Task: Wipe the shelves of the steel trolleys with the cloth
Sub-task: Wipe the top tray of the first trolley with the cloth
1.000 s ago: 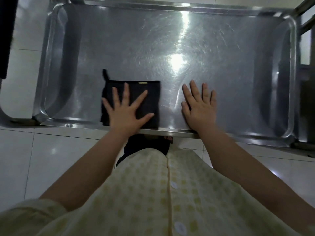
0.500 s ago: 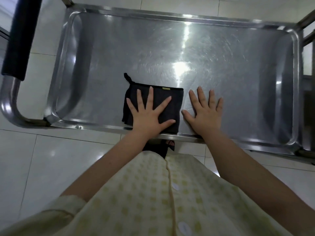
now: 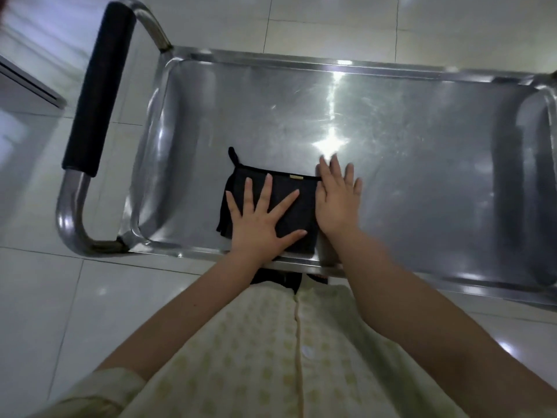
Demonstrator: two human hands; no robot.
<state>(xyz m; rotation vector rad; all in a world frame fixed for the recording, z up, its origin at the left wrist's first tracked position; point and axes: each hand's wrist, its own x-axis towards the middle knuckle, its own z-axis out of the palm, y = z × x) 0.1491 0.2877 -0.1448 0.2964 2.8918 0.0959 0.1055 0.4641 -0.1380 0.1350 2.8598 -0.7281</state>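
A black-padded handle curves off the trolley's left end. On the steel shelf, near its front rim and left of centre, lies the folded black cloth. The left hand presses flat on it, grip spread wide, fingers straight. Just beside it, the right hand lies flat at the cloth's right edge, fingers straight and close together, tips blurred.

A dim, cool scene is lit from overhead, and hard glare is thrown on the steel shelf. The right hand is slightly blurred; straight edges are bowed by the wide lens.
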